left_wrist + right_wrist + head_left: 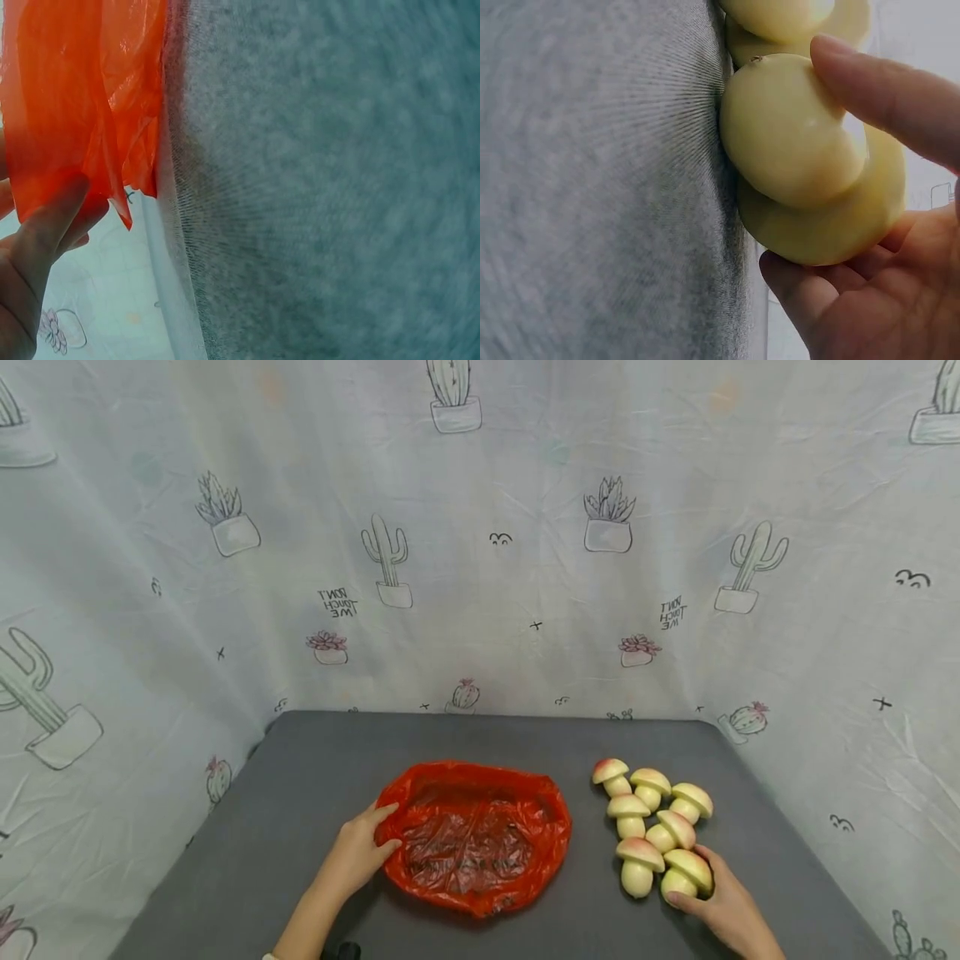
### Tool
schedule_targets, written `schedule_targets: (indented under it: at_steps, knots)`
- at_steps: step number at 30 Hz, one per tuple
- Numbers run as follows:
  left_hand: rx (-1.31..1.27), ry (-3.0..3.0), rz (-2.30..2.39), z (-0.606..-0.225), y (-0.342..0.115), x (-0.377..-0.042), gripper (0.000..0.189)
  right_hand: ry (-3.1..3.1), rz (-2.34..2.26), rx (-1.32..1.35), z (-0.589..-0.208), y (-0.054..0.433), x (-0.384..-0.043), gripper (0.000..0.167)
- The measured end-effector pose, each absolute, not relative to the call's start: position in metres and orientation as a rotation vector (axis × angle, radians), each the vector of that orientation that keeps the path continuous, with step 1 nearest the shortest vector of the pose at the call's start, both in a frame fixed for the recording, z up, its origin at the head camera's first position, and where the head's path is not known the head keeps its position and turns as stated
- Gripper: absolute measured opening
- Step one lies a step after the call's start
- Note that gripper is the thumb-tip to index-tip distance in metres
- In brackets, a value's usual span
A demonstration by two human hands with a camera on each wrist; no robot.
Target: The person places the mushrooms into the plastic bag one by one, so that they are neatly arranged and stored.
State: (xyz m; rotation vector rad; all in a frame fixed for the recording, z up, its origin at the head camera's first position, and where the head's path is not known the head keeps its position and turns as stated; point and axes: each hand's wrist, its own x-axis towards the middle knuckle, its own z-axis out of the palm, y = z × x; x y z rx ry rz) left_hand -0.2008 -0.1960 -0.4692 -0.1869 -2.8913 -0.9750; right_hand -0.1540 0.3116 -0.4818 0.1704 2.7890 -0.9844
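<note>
A red plastic bag (pixel 553 852) lies spread on the dark table, its mouth opened wide and facing up. My left hand (pixel 356 853) pinches the left side of its rim; in the left wrist view the thumb shows against the thin red film (pixel 56 97). Over to the right my right hand (pixel 729 900) grips a pale yellow toy mushroom (pixel 686 875), the nearest one of a cluster. Seen from the right wrist, the thumb presses the stem of this mushroom (pixel 787 135) while the fingers curl behind its cap. Its underside is right at the tabletop.
Several more mushrooms (pixel 648 785), some with reddish caps, lie close together just beyond and beside the gripped one. The dark grey table (pixel 315 768) is bordered at the back and sides by a white curtain (pixel 480 568) printed with cacti.
</note>
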Motion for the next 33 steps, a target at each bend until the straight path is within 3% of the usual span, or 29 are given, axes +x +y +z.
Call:
schedule_targets:
  at_steps: [20,28,33]
  knots:
    - [-0.13,-2.874,-1.001,-0.469,-0.196,-0.199,0.047,2.731,-0.916,0.33,-0.477,0.326,-0.139,0.099]
    - [-0.114,-2.872,-1.031,-0.472,-0.198,-0.2,0.047,2.761,-1.009,0.276,-0.458,0.314,-0.135,0.096]
    - [-0.104,-2.888,-1.045,-0.471,-0.197,-0.203,0.048,2.814,-1.281,0.131,-0.449,0.291,-0.135,0.084]
